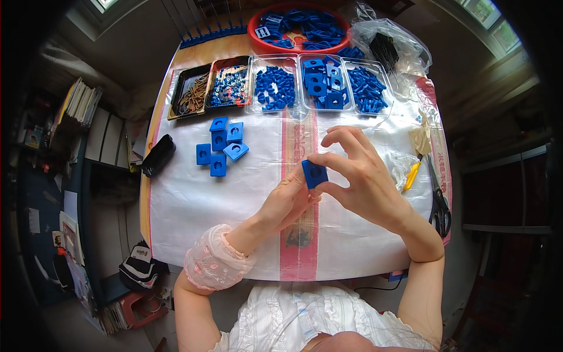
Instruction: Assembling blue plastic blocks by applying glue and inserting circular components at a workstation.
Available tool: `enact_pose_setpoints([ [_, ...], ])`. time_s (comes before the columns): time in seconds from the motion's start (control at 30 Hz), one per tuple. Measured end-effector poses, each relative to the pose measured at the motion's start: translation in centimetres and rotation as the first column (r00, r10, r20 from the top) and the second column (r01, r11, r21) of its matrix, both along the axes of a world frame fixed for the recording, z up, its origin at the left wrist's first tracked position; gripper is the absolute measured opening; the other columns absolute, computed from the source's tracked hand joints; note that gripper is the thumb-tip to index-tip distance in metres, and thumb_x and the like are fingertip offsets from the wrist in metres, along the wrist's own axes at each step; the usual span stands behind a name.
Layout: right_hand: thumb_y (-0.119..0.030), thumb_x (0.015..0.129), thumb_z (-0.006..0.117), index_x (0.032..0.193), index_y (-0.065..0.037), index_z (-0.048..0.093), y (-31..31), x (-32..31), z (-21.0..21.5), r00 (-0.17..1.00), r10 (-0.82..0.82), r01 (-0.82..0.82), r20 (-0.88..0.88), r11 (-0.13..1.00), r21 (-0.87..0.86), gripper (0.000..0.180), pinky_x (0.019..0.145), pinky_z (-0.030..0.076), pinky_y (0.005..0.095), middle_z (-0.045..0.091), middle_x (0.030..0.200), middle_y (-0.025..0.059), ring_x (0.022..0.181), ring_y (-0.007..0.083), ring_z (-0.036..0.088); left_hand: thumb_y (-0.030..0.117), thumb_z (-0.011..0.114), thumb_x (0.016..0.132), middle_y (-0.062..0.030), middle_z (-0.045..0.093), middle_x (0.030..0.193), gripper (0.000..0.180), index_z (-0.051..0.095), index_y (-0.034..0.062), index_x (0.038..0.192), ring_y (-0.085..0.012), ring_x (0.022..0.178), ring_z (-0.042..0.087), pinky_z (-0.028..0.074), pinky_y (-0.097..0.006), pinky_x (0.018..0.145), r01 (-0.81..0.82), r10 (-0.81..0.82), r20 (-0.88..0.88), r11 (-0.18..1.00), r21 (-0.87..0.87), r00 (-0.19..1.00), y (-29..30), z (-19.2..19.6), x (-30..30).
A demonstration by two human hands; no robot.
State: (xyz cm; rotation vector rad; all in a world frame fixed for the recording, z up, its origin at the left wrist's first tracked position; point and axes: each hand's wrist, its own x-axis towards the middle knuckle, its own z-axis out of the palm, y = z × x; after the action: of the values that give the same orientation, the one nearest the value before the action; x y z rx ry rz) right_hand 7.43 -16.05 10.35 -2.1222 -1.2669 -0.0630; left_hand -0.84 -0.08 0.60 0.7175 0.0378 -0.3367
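Between my two hands, above the middle of the table, is a blue square plastic block [315,173] with a round recess in its face. My left hand [293,193] grips it from the left and below, its fingers partly hidden behind it. My right hand [360,179] pinches the block's right side with thumb and index finger; its other fingers curl above. To the left lies a loose group of similar blue blocks [219,141], flat on the white sheet. Beyond the hands stands a clear tray of blue square parts [324,85].
A black tray of brown screws [193,94], a tray of small mixed parts [230,82] and two trays of small blue pieces [274,88] line the back. Behind them is a red basin [252,36]. Black scissors [440,211] and a yellow-handled tool [412,176] lie right, a black case [158,155] left.
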Motion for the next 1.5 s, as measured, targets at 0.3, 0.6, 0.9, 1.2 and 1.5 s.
enact_pose_setpoints([
  [0.3,-0.005,0.064,0.081,0.102,-0.008,0.069,0.2,-0.1,-0.2,0.999,-0.021,0.021,0.033,1.0,0.004,0.04,0.093,0.046,0.0419,0.055,0.111,0.0117,0.112,0.0311,0.051,0.044,0.04,0.105,0.0082,0.053,0.112,0.045,0.04,0.0214,0.144,-0.0035,0.094,0.047,0.039,-0.025,0.08,-0.017,0.016,-0.013,1.0,-0.021,1.0,0.2,-0.3,0.0],
  [0.6,-0.006,0.064,0.08,0.103,-0.009,0.069,0.5,0.0,-1.0,0.998,-0.033,0.033,0.051,0.999,0.007,0.04,0.093,0.046,0.0416,0.055,0.109,0.0113,0.11,0.0308,0.052,0.038,0.04,0.107,0.0073,0.054,0.116,0.04,0.041,0.0201,0.142,-0.0044,0.097,0.051,0.042,-0.026,0.08,-0.036,0.033,-0.035,0.996,-0.079,0.999,0.3,-0.7,0.1],
  [0.9,-0.006,0.066,0.08,0.104,-0.008,0.069,0.7,0.1,-1.5,0.998,-0.036,0.035,0.051,0.999,0.012,0.04,0.094,0.046,0.0417,0.055,0.109,0.0114,0.111,0.0308,0.051,0.036,0.042,0.107,0.0054,0.054,0.119,0.038,0.043,0.0175,0.14,-0.0051,0.099,0.051,0.043,-0.027,0.081,-0.035,0.034,-0.008,0.994,-0.1,0.999,0.6,-1.4,0.2],
  [1.2,-0.007,0.066,0.08,0.104,-0.009,0.07,0.7,0.2,-1.8,0.999,-0.045,0.044,0.029,0.999,0.02,0.039,0.092,0.046,0.0412,0.056,0.107,0.01,0.11,0.0297,0.052,0.032,0.042,0.107,0.0057,0.055,0.118,0.035,0.045,0.017,0.139,-0.0059,0.099,0.053,0.045,-0.027,0.082,-0.037,0.033,-0.032,0.993,-0.116,0.999,0.7,-1.2,0.3],
  [1.5,-0.007,0.066,0.08,0.103,-0.009,0.07,0.8,0.2,-1.9,0.999,-0.049,0.049,0.018,0.999,0.019,0.039,0.092,0.046,0.0412,0.056,0.107,0.0097,0.11,0.0293,0.052,0.035,0.04,0.107,0.0025,0.058,0.113,0.03,0.05,0.0172,0.129,-0.0089,0.1,0.055,0.046,-0.031,0.084,-0.074,0.068,-0.071,0.994,-0.083,0.995,0.5,-0.9,0.4],
])
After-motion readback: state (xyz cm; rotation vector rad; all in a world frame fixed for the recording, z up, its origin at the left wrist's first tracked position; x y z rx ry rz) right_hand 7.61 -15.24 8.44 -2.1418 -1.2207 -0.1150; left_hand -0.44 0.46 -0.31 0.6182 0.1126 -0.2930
